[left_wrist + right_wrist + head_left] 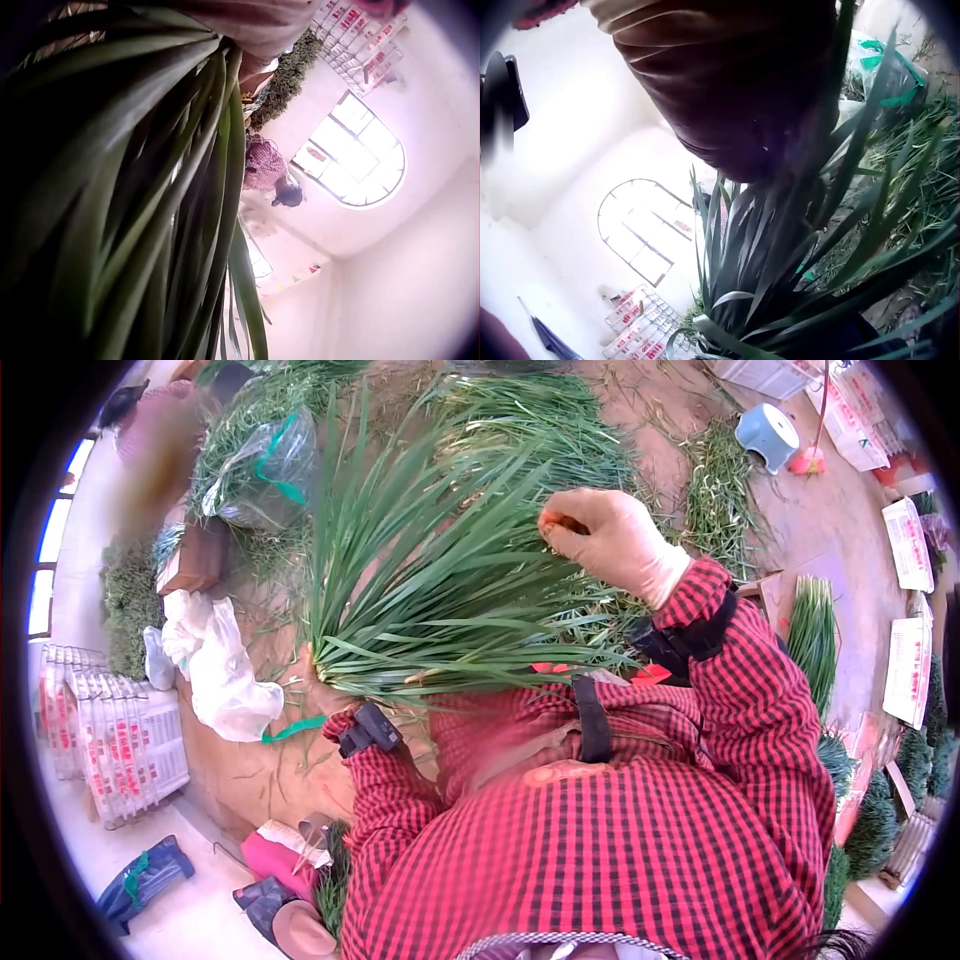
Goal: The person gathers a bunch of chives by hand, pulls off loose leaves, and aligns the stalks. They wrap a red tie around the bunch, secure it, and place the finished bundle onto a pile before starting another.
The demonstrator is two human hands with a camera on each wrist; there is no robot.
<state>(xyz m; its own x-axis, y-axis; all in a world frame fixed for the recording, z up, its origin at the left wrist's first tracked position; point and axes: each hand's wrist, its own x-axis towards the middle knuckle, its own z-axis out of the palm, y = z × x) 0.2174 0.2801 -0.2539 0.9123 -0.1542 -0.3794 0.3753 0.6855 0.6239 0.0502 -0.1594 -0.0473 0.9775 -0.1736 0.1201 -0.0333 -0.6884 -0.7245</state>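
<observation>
A large bunch of long green leaves (430,585) fans out across the middle of the head view. My left hand (328,695) grips its gathered base low on the left, mostly hidden by leaves and the cuff. The left wrist view shows these leaves (172,187) close up, spreading from beside the hand (259,22). My right hand (618,538), in a pale glove with orange at the fingertips, is at the right side of the fan with its fingers curled. I cannot tell whether a leaf is pinched there. In the right wrist view, the glove (720,82) overlaps the leaves (754,247).
More cut leaves (540,425) lie heaped on the floor ahead. A clear plastic bag (255,475) and a white bag (225,670) are at left. A blue stool (767,437) stands far right. Another person (264,165) is in the background.
</observation>
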